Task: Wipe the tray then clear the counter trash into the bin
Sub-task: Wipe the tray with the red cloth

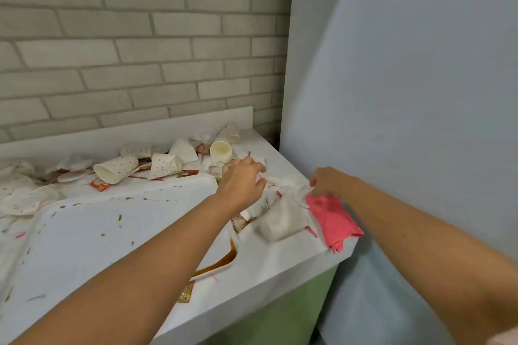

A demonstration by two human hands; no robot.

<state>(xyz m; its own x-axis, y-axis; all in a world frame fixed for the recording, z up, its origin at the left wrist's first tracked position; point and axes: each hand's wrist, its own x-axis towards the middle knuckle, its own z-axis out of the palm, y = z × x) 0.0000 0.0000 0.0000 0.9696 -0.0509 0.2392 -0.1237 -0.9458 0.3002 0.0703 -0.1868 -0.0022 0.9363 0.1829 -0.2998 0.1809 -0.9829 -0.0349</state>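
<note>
A white tray (pixel 92 232) lies on the white counter (pixel 280 258), spattered with brown sauce that pools at its near right corner. My left hand (pixel 242 176) hovers past the tray's far right corner over crumpled napkins (pixel 288 185), fingers loosely spread, holding nothing I can see. My right hand (pixel 328 182) pinches the top of a pink cloth (pixel 332 218) that lies at the counter's right edge. A crumpled white wrapper (pixel 280 221) sits between the tray and the cloth.
Several dotted paper cups (pixel 116 168), sauce packets (pixel 99 185) and napkins litter the back of the counter against the brick wall (pixel 140 50). A pale blue wall (pixel 406 92) stands close on the right. Green cabinet front (pixel 294 305) lies below the counter. No bin is in view.
</note>
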